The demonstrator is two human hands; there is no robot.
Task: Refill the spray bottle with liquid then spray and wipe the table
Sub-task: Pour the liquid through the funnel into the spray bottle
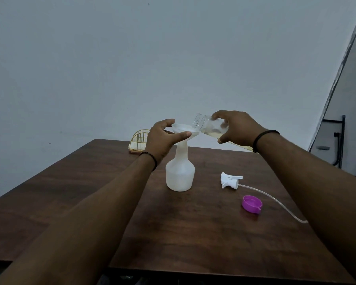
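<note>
Nearest the viewer, two bare forearms reach forward over the dark wooden surface (193, 233). On the near side of the right hand and well below it, a purple cap (252, 204) lies with its open side up. Just beyond the cap, the white trigger sprayer head (230, 179) lies on its side, apart from the cap, and its clear dip tube (275, 200) curves away to the right toward the surface edge.

Below the left hand stands the white spray bottle (180, 173), upright and uncapped, with a white funnel (184, 131) seated in its neck. The left hand (162, 138) holds the funnel's rim, thumb and fingers curled round the near and far sides. The right hand (237, 128) grips a clear refill bottle (212, 126) tilted steeply leftward, its open mouth just over the funnel's right edge. Pale yellowish liquid sits low in the tilted bottle beneath the palm. Each wrist wears a dark band.

Beyond the left hand, at the far edge of the surface, stands a gold wire holder (139, 140) with something white in it. Far right of the right hand, a dark metal frame (340, 140) stands by the wall.
</note>
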